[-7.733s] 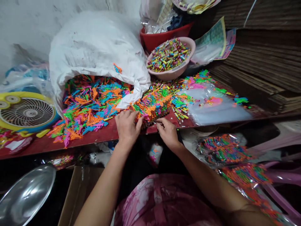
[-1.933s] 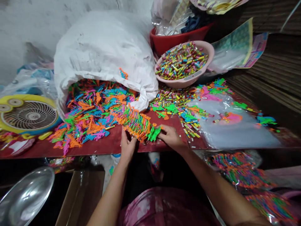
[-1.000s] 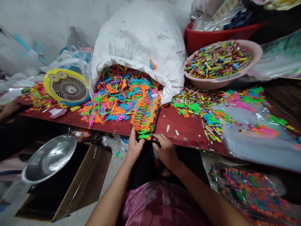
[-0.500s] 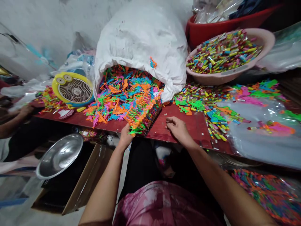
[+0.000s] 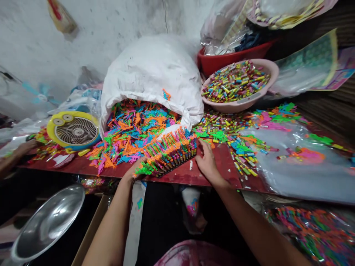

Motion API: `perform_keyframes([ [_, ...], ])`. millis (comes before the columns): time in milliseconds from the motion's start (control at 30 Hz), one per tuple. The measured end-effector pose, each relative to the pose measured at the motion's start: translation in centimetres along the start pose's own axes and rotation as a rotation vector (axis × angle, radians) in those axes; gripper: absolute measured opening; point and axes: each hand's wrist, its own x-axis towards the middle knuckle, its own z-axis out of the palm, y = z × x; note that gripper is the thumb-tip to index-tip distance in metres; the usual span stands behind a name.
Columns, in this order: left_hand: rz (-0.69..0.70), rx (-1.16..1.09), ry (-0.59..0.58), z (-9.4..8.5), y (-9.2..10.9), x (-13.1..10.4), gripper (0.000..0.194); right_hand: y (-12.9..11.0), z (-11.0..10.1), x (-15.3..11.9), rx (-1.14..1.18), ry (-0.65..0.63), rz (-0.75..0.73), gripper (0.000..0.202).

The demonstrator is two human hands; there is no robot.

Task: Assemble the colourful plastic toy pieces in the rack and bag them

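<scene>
A dark rack [image 5: 177,159] filled with upright rows of small tubes, topped by bright plastic pieces, stands at a slant on the red tabletop near its front edge. My left hand [image 5: 135,169] grips its left end, fingers partly hidden behind green pieces. Against the right end rests my right hand [image 5: 207,159], its fingers curled round that end. Behind the rack, a heap of loose colourful plastic pieces [image 5: 119,138], several shaped like small toy guns, spills from a large white sack [image 5: 152,70].
A pink basin [image 5: 235,107] of small wrapped tubes stands at the back right, before a red tub [image 5: 222,59]. Clear plastic bags [image 5: 277,166] lie on the right. A yellow fan [image 5: 76,131] stands left, near another person's hand [image 5: 26,147]. A metal bowl [image 5: 52,221] sits below.
The rack has turned, its right end swinging towards my right hand. My right hand has gone from apart to touching that end. The view has tilted up and shifted right.
</scene>
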Motion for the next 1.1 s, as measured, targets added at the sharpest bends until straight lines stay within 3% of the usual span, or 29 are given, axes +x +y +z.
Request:
perform_keyframes([
  [100, 0.036, -0.051, -0.005, 1.0, -0.2, 1.0, 0.034, 0.3, 0.2, 0.3, -0.001, -0.126, -0.009, 0.068],
  [233, 0.106, -0.078, 0.118, 1.4, -1.2, 0.7, 0.044, 0.8, 0.5, 0.1, -0.021, -0.088, 0.005, 0.072],
  [300, 0.147, -0.067, 0.257, 1.2, -2.0, -0.6, 0.051, 1.0, 0.6, 0.0, 0.003, -0.091, 0.023, 0.076],
  [367, 0.214, -0.046, 0.475, 1.5, -2.9, -2.5, 0.050, 0.9, 0.6, 0.0, 0.004, -0.110, 0.050, 0.080],
  [433, 0.322, -0.034, 0.682, 2.5, -3.6, -4.6, 0.045, 0.5, 0.4, 0.1, -0.049, -0.133, 0.052, 0.081],
  [467, 0.380, -0.036, 0.730, 3.3, -3.8, -5.6, 0.045, 0.3, 0.4, 0.1, -0.084, -0.146, 0.040, 0.080],
  [567, 0.447, -0.006, 0.702, 6.3, -3.6, -7.3, 0.050, -0.2, 0.2, 0.1, -0.162, -0.171, 0.002, 0.072],
  [700, 0.322, 0.004, 0.703, 9.1, -2.6, -6.6, 0.071, -0.6, 0.1, 0.1, -0.152, -0.190, -0.015, 0.067],
  [833, 0.292, -0.013, 0.718, 9.5, -2.5, -5.3, 0.076, -0.6, 0.1, 0.1, -0.104, -0.208, -0.021, 0.069],
  [1100, 0.343, 0.015, 0.667, 9.1, -3.5, -5.0, 0.071, -1.0, 0.1, 0.0, -0.113, -0.221, -0.012, 0.084],
])
